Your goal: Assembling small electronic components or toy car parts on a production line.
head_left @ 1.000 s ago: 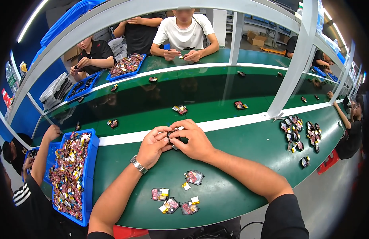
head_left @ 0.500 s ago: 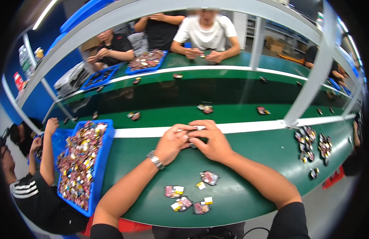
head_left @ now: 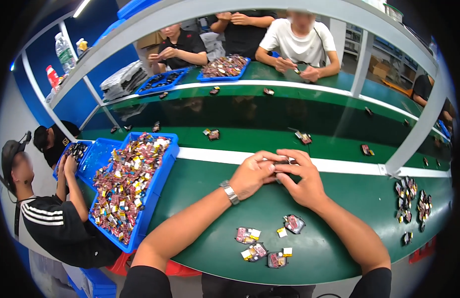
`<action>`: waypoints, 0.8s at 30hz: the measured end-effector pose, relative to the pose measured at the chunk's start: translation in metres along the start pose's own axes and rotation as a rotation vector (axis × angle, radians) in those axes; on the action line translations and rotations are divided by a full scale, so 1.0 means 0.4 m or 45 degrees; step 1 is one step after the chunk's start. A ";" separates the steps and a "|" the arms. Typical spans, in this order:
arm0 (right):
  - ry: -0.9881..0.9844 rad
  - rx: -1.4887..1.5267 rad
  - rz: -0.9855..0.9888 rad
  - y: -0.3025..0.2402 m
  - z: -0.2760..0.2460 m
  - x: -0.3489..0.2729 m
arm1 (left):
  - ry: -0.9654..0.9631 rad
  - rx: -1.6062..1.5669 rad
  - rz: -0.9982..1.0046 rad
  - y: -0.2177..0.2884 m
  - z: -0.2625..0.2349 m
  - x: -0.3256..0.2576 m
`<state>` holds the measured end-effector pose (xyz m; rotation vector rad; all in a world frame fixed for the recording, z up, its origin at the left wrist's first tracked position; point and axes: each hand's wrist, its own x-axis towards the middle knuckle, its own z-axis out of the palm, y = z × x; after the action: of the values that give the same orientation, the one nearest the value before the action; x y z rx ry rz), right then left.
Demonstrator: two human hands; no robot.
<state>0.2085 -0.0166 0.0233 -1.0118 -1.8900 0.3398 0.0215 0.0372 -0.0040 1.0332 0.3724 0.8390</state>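
Right of a blue rectangular plastic tray (head_left: 157, 198), the left hand (head_left: 250, 174) still pinches a small, mostly hidden black piece (head_left: 284, 173) with the right hand (head_left: 303, 181) above the smooth green tabletop (head_left: 205, 181), unreleased though the view has swung left.

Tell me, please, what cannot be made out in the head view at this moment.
Small dark piece: head view, mostly hidden by the left hand and right hand.
Blue tray: head view, its bottom buried under heaped parts.
Item held by the white-shirted co-worker: head view, too small to identify.
Black sleeves: head view, cut off by the lower edge.
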 end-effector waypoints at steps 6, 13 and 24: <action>0.142 -0.197 -0.267 -0.024 0.007 0.021 | -0.084 -0.040 0.093 0.029 -0.030 -0.004; 0.242 -0.168 -0.354 -0.023 0.003 0.010 | -0.128 -0.049 0.118 0.018 -0.022 -0.002; 0.031 0.087 -0.053 0.004 0.021 0.008 | -0.006 0.010 0.147 0.007 -0.014 -0.003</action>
<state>0.2017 -0.0116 0.0198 -0.9263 -1.8622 0.3637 0.0159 0.0401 -0.0043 1.0713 0.3142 0.9386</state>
